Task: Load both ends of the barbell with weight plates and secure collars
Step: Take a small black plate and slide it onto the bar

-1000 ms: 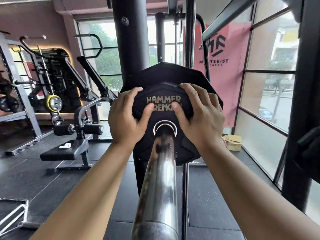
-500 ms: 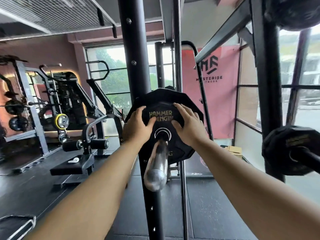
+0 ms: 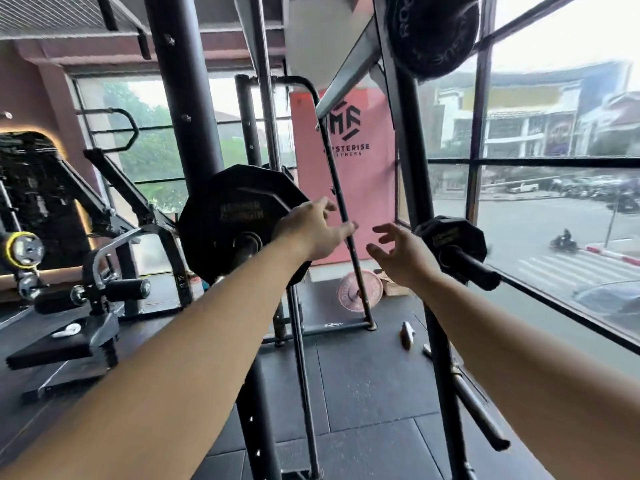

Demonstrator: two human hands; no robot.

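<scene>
Left hand (image 3: pixel 311 233), right hand (image 3: pixel 407 259): plate (image 3: pixel 221 216) released

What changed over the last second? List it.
Both hands let go of the loaded plate: the left hand and right hand swung right, open, toward the smaller plate on the rack peg. The loaded plate stays put.

left hand (image 3: pixel 311 233): bare; the back of the hand faces the camera, fingertips smeared by motion blur, nails too soft to make out.
right hand (image 3: pixel 403 256): bare; thumb and fingers all in view, slim, their edges slightly blurred.
left forearm (image 3: pixel 207 341): bare from the wrist down to the lower left corner, smooth, looming broad near the lens.
right forearm (image 3: pixel 502 341): bare from the wrist to the right edge, smooth, likewise widening toward the camera.
</scene>
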